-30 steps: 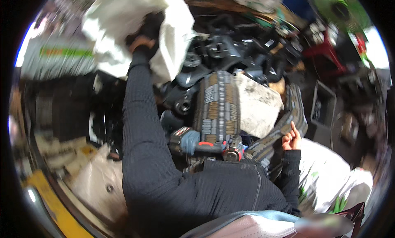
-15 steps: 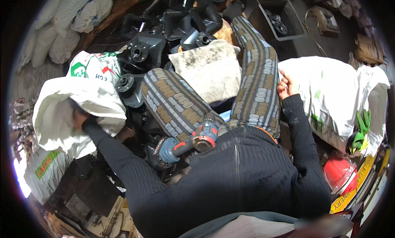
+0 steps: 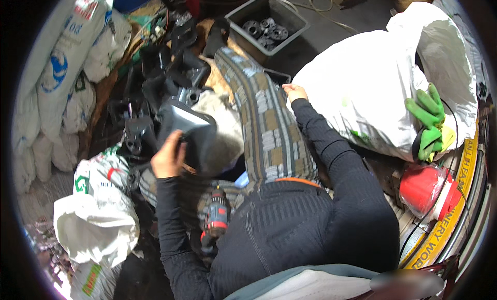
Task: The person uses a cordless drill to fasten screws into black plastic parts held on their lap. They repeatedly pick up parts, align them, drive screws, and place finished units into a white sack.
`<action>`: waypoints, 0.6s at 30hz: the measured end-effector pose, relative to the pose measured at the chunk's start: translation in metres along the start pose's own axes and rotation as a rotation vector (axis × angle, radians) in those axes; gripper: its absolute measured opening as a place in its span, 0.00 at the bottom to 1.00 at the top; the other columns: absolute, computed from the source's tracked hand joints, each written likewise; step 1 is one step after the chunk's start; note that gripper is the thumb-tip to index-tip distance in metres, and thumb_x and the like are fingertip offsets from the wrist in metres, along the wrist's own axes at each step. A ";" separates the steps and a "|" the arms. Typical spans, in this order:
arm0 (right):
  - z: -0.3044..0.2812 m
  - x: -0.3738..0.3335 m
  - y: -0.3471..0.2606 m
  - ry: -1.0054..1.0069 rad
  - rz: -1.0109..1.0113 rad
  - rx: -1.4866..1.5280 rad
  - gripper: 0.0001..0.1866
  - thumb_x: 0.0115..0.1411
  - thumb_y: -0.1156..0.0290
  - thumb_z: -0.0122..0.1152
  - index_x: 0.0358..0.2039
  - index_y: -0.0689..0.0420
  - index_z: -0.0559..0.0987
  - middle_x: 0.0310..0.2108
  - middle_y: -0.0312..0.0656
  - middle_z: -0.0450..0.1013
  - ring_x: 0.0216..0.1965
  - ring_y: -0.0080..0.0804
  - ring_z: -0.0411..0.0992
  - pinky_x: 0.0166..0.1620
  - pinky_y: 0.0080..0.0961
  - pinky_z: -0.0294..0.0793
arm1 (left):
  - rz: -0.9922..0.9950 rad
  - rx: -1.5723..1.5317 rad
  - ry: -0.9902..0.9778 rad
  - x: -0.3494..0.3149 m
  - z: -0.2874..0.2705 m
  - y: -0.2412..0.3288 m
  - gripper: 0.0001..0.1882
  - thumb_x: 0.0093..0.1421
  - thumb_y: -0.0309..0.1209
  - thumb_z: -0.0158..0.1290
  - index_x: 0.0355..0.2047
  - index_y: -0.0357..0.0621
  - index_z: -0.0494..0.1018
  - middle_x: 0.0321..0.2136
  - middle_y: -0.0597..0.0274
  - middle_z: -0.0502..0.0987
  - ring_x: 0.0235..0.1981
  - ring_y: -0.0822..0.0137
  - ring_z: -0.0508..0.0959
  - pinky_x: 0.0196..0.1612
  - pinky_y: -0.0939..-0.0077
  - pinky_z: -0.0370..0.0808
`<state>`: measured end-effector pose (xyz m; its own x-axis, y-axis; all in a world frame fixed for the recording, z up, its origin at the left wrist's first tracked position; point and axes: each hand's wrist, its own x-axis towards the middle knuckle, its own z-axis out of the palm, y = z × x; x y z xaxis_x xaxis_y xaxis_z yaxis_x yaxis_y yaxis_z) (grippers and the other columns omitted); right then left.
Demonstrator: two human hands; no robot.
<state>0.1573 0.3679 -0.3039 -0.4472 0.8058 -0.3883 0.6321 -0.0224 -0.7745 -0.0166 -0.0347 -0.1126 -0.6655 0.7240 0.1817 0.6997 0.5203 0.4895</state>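
Note:
My left hand (image 3: 170, 154) grips the near side of a black plastic housing (image 3: 189, 125), a hollow flared piece tilted over my lap. Under and beside it lies a stained, light-coloured cloth (image 3: 228, 137). My right hand (image 3: 296, 93) is beyond my right thigh, by the edge of a large white sack (image 3: 352, 87) and a small dark box (image 3: 277, 78). Its fingers are drawn together; anything between them is too small to make out. A cordless drill (image 3: 217, 212) with red and grey parts rests on my lap, its bit pointing away from me.
Several more black housings (image 3: 155, 87) are piled at the far left. A grey bin (image 3: 259, 43) holds round black flanged parts. An open white sack (image 3: 98, 225) stands at left. Green gloves (image 3: 427, 118) hang on the right sack, above a red wrapped container (image 3: 427, 191).
My left hand has come out of the open white sack at left and now holds a black housing over my lap. My view has turned right; my right hand is still beside the large sack.

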 end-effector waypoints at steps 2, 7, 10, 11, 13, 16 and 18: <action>0.001 0.012 -0.027 0.181 -0.170 0.107 0.09 0.59 0.65 0.58 0.38 0.51 0.83 0.31 0.36 0.80 0.32 0.23 0.75 0.40 0.21 0.73 | 0.126 0.116 -0.176 0.013 0.046 0.001 0.19 0.51 0.31 0.60 0.45 0.53 0.74 0.26 0.58 0.78 0.26 0.55 0.79 0.30 0.64 0.75; 0.006 0.088 -0.132 0.200 -0.585 -0.106 0.11 0.58 0.62 0.61 0.38 0.51 0.83 0.29 0.43 0.79 0.30 0.28 0.77 0.36 0.24 0.74 | -0.006 0.271 -0.368 0.000 0.081 0.006 0.25 0.54 0.37 0.57 0.54 0.58 0.69 0.26 0.59 0.74 0.25 0.57 0.77 0.27 0.61 0.74; 0.037 0.150 -0.165 -0.024 -0.414 -0.447 0.13 0.57 0.60 0.60 0.42 0.47 0.81 0.35 0.44 0.79 0.38 0.43 0.77 0.43 0.35 0.75 | -0.096 0.105 -0.158 -0.017 0.060 0.022 0.26 0.55 0.32 0.57 0.56 0.58 0.68 0.36 0.60 0.76 0.27 0.56 0.78 0.30 0.65 0.76; 0.047 0.169 -0.166 -0.136 -0.366 -0.562 0.16 0.57 0.58 0.61 0.47 0.44 0.79 0.39 0.43 0.78 0.43 0.41 0.76 0.48 0.37 0.73 | -0.231 0.003 -0.133 -0.024 0.052 0.027 0.27 0.54 0.27 0.58 0.55 0.56 0.70 0.37 0.60 0.77 0.27 0.58 0.78 0.30 0.67 0.76; 0.074 0.197 -0.158 -0.174 -0.305 -0.699 0.19 0.56 0.56 0.62 0.49 0.40 0.78 0.46 0.41 0.76 0.49 0.41 0.73 0.51 0.38 0.72 | -0.288 -0.018 0.038 -0.042 0.038 0.036 0.23 0.54 0.23 0.58 0.52 0.47 0.72 0.32 0.59 0.77 0.24 0.66 0.77 0.28 0.76 0.73; 0.107 0.234 -0.145 -0.175 -0.266 -0.797 0.23 0.55 0.50 0.62 0.51 0.43 0.77 0.48 0.45 0.75 0.52 0.42 0.72 0.53 0.40 0.70 | -0.678 -0.135 0.097 -0.067 0.030 0.041 0.19 0.58 0.24 0.55 0.51 0.42 0.72 0.33 0.57 0.79 0.28 0.66 0.79 0.32 0.75 0.75; 0.111 0.246 -0.139 -0.231 -0.248 -0.807 0.31 0.57 0.41 0.56 0.51 0.53 0.77 0.48 0.48 0.75 0.51 0.46 0.72 0.53 0.38 0.69 | -0.659 -0.097 0.090 -0.073 0.034 0.038 0.18 0.59 0.24 0.54 0.51 0.40 0.72 0.34 0.55 0.79 0.30 0.66 0.80 0.34 0.75 0.75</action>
<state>-0.1111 0.5031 -0.3472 -0.6928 0.5897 -0.4150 0.7155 0.6337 -0.2941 0.0674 -0.0522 -0.1364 -0.9675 0.2261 -0.1131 0.1160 0.7946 0.5959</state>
